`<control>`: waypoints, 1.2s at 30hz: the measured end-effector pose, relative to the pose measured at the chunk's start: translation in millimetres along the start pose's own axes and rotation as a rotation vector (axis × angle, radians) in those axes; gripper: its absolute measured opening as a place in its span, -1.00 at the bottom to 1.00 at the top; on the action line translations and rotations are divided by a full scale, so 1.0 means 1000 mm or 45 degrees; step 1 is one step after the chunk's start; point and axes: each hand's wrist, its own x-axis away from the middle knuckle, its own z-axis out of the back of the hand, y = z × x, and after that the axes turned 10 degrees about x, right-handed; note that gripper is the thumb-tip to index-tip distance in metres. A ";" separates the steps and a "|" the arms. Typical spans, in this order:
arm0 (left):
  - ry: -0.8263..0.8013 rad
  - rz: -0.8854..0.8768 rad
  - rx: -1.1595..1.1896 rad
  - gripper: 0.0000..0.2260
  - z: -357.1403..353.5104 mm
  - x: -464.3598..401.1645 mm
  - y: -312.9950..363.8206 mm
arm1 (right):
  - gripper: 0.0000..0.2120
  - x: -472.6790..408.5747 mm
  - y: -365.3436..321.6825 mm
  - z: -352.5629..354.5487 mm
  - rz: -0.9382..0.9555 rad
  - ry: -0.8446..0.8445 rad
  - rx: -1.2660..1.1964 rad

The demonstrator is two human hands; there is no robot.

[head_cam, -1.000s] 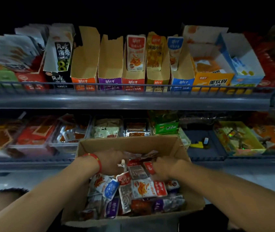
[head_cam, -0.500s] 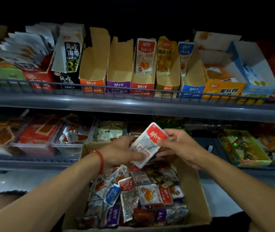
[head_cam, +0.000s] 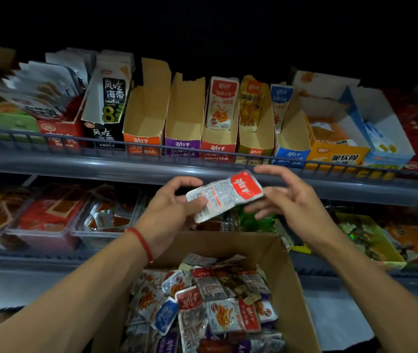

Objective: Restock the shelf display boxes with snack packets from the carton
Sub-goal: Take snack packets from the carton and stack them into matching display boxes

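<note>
**Red-topped snack packet held up below the upper shelf, one pinch away from a drop**

Red-topped snack packet (head_cam: 224,196) sits in the air between both hands, above the far edge of the open carton (head_cam: 295,273) and just below the rail of the upper shelf (head_cam: 75,165). The left hand (head_cam: 171,212) pinches its white lower end between thumb and fingers; that is the only firm grip on it. The right hand (head_cam: 288,200) is spread, fingers loosely extended beside the red end, and whether a fingertip touches the film I cannot tell.

Directly above stands the red-fronted display box (head_cam: 219,138), with one matching packet upright at its back. To its left the orange-fronted box (head_cam: 145,126) and purple-fronted box (head_cam: 185,128) look empty.

Risks from here, as I judge them: the film looks slick and the packet is held by one end, so it could slip and fall back into the carton or onto the lower shelf. Lifting it over the rail may snag a corner on the wire. The boxes are narrow and alike in all but colour, so a hurried reach could land it in the purple or yellow-fronted box (head_cam: 255,135). Pushing it in hard could tip the light cardboard backward.
</note>
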 end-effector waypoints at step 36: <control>-0.037 -1.139 -1.808 -0.45 -0.008 -0.050 0.027 | -0.79 -0.228 -0.121 0.012 0.424 0.098 1.976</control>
